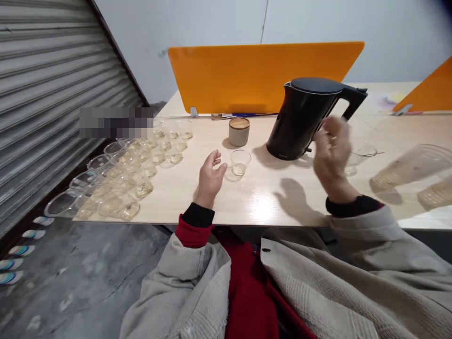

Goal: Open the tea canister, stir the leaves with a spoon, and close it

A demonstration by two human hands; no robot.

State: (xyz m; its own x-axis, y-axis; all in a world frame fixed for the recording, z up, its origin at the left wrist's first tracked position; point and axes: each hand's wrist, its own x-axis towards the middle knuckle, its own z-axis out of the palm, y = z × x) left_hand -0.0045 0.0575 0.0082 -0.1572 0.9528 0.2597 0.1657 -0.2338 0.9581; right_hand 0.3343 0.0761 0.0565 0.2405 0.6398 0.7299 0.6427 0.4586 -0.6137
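My left hand [211, 176] is held over the table, its fingers loosely curved and apart, with nothing in it. Just right of its fingertips stands a small clear plastic cup [239, 165] with a little pale yellowish liquid at the bottom. My right hand [331, 153] is raised beside a black electric kettle [300, 120], below its handle. It is blurred by motion; the fingers are bent, the thumb looks apart in the shadow, and I see nothing held. The kettle stands upright on the table with its lid closed.
Many clear cups with pale liquid [130, 169] crowd the table's left end. Behind are a grey jar with a wooden lid [239, 132] and an orange divider [247, 75]. At right stand a cup with a thin stirrer [360, 155] and stacked clear cups [409, 167].
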